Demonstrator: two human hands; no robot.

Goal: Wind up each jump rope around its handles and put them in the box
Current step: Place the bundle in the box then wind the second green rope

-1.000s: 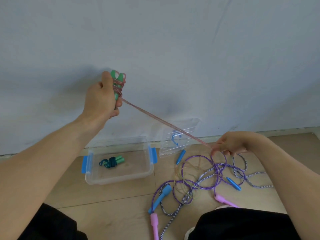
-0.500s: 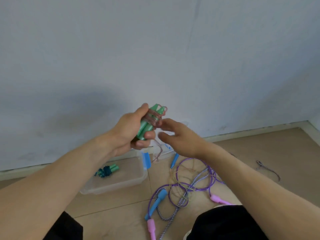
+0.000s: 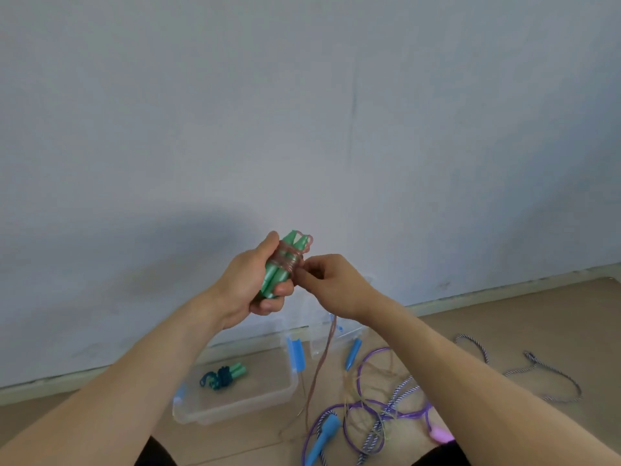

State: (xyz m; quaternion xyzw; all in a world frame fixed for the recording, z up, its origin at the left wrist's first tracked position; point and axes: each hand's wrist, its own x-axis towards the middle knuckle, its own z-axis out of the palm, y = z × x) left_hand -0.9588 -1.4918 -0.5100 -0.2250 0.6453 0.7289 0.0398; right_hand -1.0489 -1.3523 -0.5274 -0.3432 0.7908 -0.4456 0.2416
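Head view: our left hand (image 3: 250,290) grips the paired green handles (image 3: 280,270) upright so that our right hand (image 3: 331,284), pinching the pink rope (image 3: 319,364), can lay turns around them, above the clear box (image 3: 235,405) holding one wound rope (image 3: 223,378)
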